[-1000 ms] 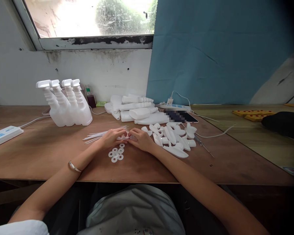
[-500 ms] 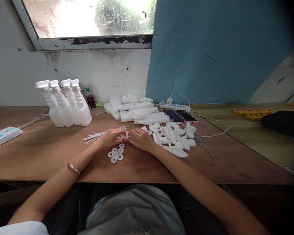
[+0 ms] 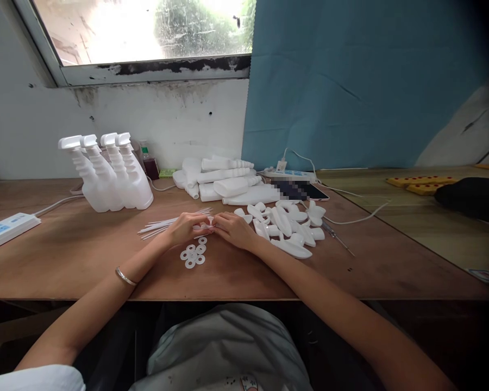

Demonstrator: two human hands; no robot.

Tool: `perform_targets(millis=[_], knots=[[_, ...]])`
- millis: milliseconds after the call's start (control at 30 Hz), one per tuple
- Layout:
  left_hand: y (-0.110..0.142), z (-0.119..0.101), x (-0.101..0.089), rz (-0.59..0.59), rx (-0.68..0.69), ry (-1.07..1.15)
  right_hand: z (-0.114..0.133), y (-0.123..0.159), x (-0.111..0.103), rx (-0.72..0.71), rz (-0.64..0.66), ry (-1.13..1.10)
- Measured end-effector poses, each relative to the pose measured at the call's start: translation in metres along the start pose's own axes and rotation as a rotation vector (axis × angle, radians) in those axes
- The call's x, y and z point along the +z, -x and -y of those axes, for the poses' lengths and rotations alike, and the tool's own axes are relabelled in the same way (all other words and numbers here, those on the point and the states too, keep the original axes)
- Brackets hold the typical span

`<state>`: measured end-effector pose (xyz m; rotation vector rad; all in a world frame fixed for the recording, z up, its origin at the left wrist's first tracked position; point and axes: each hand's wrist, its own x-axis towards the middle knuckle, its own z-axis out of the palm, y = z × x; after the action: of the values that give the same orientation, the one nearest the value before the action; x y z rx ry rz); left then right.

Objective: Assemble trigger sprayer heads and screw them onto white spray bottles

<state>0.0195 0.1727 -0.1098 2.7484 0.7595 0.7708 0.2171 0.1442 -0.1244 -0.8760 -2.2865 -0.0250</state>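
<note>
My left hand (image 3: 184,228) and my right hand (image 3: 235,231) meet over the middle of the table, fingertips pinched together. Between them is a small white plastic part (image 3: 206,226), mostly covered by the fingers, so its exact shape is unclear. Just below the hands lie several flat white washers (image 3: 190,263). A bunch of thin white tubes (image 3: 155,228) spreads out behind and left of my left hand. Close to my right hand is a loose heap of white spray trigger heads (image 3: 282,221).
At the back left, several white spray bottles (image 3: 116,190) stand upright with heads on. White bottles (image 3: 230,187) lie piled behind the hands. A tablet (image 3: 312,191), a screwdriver (image 3: 340,241) and white cables are at the right; a power strip (image 3: 10,231) is at the left edge.
My fingers have drawn slightly closer together, and less of the white part shows between them. The whole view has shifted a little; the loose pieces on the table stay in place.
</note>
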Motion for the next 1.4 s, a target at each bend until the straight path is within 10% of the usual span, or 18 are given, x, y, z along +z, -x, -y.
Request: perform_targets(millis=[233, 1400], knots=[[0.004, 0.002, 0.001, -0.010, 0.005, -0.066, -0.002, 0.002, 0.006, 0.130, -0.045, -0.303], [0.002, -0.011, 0.003, 0.049, -0.024, -0.250, -0.003, 0.003, 0.006, 0.128, 0.089, -0.037]])
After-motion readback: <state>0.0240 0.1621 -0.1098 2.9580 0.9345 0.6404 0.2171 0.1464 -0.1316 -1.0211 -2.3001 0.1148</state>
